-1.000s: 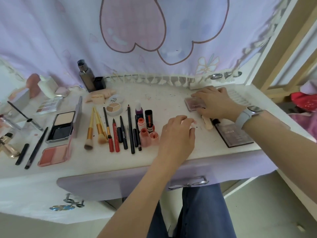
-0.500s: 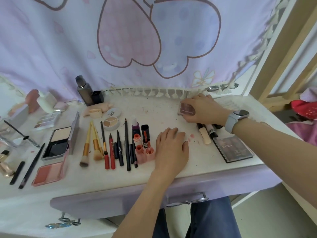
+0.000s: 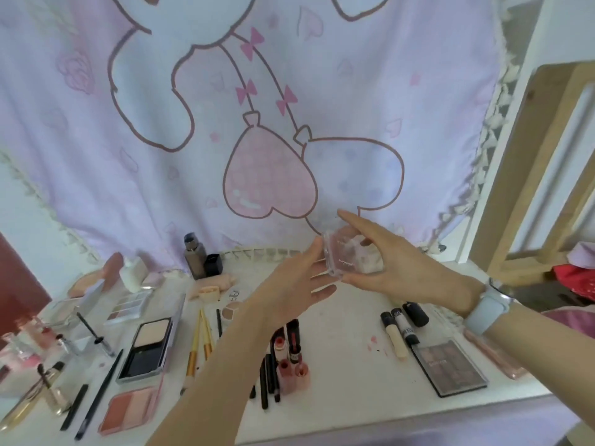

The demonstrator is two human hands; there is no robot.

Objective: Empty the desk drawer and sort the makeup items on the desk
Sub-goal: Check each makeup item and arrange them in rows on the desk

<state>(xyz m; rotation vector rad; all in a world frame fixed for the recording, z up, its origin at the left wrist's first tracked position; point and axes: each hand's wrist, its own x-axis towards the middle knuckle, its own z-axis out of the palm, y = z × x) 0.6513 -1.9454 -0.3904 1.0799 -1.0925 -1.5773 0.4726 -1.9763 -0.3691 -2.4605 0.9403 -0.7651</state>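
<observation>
I see the right hand (image 3: 396, 268) raised above the back of the surface (image 3: 347, 375), its thumb and fingers (image 3: 354, 220) curled round a small clear-lidded pink compact (image 3: 346, 260). The compact is off the surface, tilted, with a short line of pink script on its lid; I cannot read it. The left hand (image 3: 299, 284) is just beside the compact, fingers straight and spread, one fingertip at the case's left edge; it has hold of nothing.

Near the front right corner lies a dark eyeshadow palette (image 3: 450, 368) with a printed word on its lid, too blurred to read. Just behind it lie three tubes (image 3: 402, 326); the middle one bears black-and-white lettering, illegible.

At the middle of the front edge stand lip products (image 3: 293, 355) beside a row of dark pencils (image 3: 267, 378). Toward the left lie gold-handled brushes (image 3: 199, 342), an open powder compact (image 3: 149, 349) and a blush palette (image 3: 128, 410) at the front edge. A round case (image 3: 236, 294) partly behind the left arm shows printed letters, not readable. A dark bottle (image 3: 194, 252) stands at the back edge against the patterned curtain (image 3: 225, 107).

A pale blue watch (image 3: 486, 307) sits on the right wrist.
</observation>
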